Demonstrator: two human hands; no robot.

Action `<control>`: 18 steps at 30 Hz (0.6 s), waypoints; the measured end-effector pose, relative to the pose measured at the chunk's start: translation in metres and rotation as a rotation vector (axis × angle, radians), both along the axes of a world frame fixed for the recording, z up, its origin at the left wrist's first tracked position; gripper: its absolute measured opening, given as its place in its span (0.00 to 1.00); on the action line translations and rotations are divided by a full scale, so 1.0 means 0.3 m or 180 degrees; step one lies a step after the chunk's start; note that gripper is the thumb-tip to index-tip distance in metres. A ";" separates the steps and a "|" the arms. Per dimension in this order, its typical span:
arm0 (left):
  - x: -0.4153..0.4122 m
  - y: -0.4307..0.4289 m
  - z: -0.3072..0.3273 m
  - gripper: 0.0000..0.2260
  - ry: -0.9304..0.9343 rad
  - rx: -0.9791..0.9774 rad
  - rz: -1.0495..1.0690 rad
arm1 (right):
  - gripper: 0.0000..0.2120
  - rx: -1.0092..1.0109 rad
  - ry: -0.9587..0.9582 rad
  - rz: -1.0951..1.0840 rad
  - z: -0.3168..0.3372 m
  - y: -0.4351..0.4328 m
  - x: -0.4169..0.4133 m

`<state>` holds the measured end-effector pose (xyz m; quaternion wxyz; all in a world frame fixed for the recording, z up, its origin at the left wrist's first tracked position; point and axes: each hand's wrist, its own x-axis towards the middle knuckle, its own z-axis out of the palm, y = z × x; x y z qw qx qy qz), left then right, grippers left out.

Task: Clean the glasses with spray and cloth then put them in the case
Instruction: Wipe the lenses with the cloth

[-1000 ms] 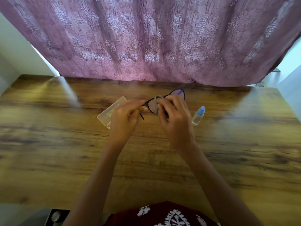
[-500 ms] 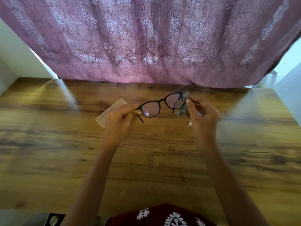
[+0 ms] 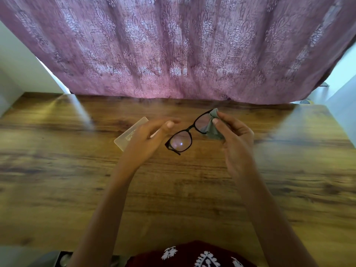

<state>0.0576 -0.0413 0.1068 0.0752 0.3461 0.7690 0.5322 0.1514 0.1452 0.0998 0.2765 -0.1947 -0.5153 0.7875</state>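
Glasses: black frame, held up off the surface and tilted on a diagonal. One lens is low and bare toward the person, with a glint on it. The other is higher and farther off, wrapped in the grey cloth.

Reason for the hold, as I judge it: the cloth is folded over both faces of the far lens so that one pinch can rub front and back together. This also keeps bare fingers off the glass.

Right hand: thumb and fingers closed together on the cloth, with the lens rim clamped inside the fold. It appears to carry the whole frame.

Left hand: spread, fingers fairly straight, nothing gripped. It sits just beside the near lens. The fingertips are blurred, so I cannot tell whether it touches the frame.

Case: translucent and flat on the surface, partly behind the left hand. It is within easy reach for stowing later.

Beyond: a purple patterned curtain hangs along the far edge.

Stage, by my reading: wiping is under way and casing is not yet done.
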 end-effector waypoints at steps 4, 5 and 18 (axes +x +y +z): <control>-0.019 0.064 0.028 0.14 0.0448 -0.0537 0.0064 | 0.09 0.0122 -0.0047 -0.0082 -0.008 -0.030 0.000; -0.021 0.073 0.027 0.15 0.0595 -0.0647 0.0106 | 0.09 0.0142 -0.0045 -0.0110 -0.008 -0.034 -0.001; -0.035 0.093 0.016 0.13 0.1091 -0.0634 0.0053 | 0.11 0.3188 -0.0199 -0.1155 -0.030 -0.050 0.002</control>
